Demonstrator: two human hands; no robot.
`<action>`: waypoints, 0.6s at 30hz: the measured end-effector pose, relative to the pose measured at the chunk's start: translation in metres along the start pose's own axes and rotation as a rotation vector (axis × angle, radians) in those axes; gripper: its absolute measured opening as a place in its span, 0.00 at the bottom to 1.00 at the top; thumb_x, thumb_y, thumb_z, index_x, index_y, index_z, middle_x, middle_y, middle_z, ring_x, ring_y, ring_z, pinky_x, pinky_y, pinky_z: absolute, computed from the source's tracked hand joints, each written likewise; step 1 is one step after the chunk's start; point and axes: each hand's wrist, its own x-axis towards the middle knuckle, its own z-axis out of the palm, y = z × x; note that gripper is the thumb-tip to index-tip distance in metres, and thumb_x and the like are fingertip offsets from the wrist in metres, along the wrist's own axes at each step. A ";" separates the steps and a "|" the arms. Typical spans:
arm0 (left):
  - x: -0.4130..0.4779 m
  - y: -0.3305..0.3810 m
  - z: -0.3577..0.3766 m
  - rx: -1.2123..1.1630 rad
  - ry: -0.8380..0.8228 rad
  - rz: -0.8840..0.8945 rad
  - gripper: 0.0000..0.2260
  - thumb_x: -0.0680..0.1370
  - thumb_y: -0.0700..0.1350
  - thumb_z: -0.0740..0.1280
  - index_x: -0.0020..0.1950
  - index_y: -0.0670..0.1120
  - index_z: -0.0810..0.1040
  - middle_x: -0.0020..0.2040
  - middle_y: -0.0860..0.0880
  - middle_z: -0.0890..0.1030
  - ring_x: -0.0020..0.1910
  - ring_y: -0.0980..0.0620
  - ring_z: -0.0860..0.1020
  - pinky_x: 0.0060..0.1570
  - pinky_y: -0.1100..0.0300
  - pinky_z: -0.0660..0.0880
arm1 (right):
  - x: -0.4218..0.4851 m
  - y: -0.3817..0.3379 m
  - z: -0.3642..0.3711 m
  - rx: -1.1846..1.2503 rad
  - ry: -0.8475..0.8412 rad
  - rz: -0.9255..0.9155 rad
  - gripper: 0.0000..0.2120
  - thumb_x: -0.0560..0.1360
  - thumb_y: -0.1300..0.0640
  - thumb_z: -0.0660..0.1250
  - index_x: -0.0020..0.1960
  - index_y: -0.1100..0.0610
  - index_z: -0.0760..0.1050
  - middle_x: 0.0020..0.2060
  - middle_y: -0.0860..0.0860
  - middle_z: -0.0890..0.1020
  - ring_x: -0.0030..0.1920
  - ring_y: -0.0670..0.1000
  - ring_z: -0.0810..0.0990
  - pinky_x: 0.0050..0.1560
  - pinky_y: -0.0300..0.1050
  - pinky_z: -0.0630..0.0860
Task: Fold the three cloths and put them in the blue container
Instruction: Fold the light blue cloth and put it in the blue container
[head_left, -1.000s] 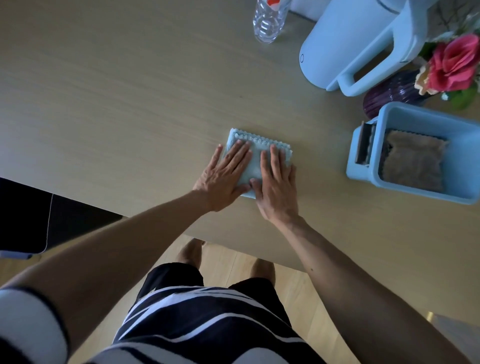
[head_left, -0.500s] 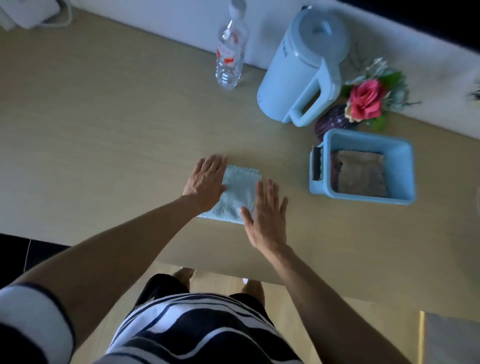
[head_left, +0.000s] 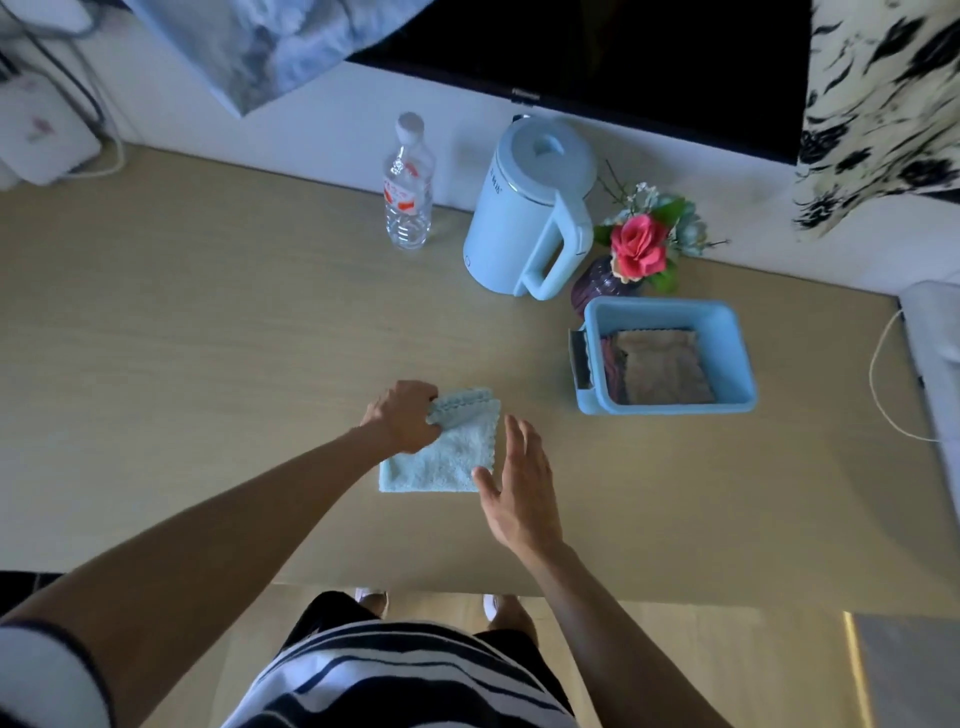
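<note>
Third piece, light blue cloth (head_left: 441, 457), lying folded on table (head_left: 208, 338), left of blue container (head_left: 740, 358), nearer person. Left hand (head_left: 402, 415) pinching cloth's far corner, lifting it slightly. Right hand (head_left: 519, 488) hovering flat, fingers straight, grasping nothing, at cloth's container-side edge. Two folded cloths (head_left: 665, 369) seemingly sitting inside container. Remaining: carrying last cloth over, dropping it in.

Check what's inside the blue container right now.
The blue container holds a folded tan cloth on top. A darker purplish cloth shows along its left side. How far that one extends underneath, and the container floor, are covered.
</note>
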 end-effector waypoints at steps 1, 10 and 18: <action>-0.004 0.004 -0.006 -0.073 0.011 -0.017 0.07 0.71 0.45 0.71 0.47 0.47 0.78 0.47 0.46 0.79 0.50 0.43 0.80 0.41 0.58 0.71 | 0.000 -0.003 -0.002 0.062 0.009 -0.010 0.37 0.80 0.48 0.65 0.81 0.55 0.50 0.79 0.56 0.58 0.78 0.56 0.62 0.77 0.52 0.63; -0.044 0.074 -0.070 -0.858 0.258 -0.060 0.13 0.66 0.41 0.74 0.49 0.46 0.78 0.37 0.53 0.79 0.33 0.54 0.76 0.34 0.60 0.75 | 0.025 -0.022 -0.066 0.627 0.187 -0.073 0.35 0.75 0.50 0.68 0.78 0.57 0.60 0.72 0.55 0.65 0.70 0.46 0.65 0.69 0.25 0.56; -0.057 0.169 -0.092 -1.261 0.314 0.147 0.20 0.69 0.41 0.73 0.60 0.41 0.77 0.50 0.45 0.82 0.47 0.49 0.81 0.46 0.51 0.80 | 0.044 0.032 -0.187 1.362 -0.044 -0.028 0.12 0.76 0.70 0.66 0.50 0.54 0.73 0.44 0.47 0.80 0.40 0.41 0.81 0.37 0.34 0.75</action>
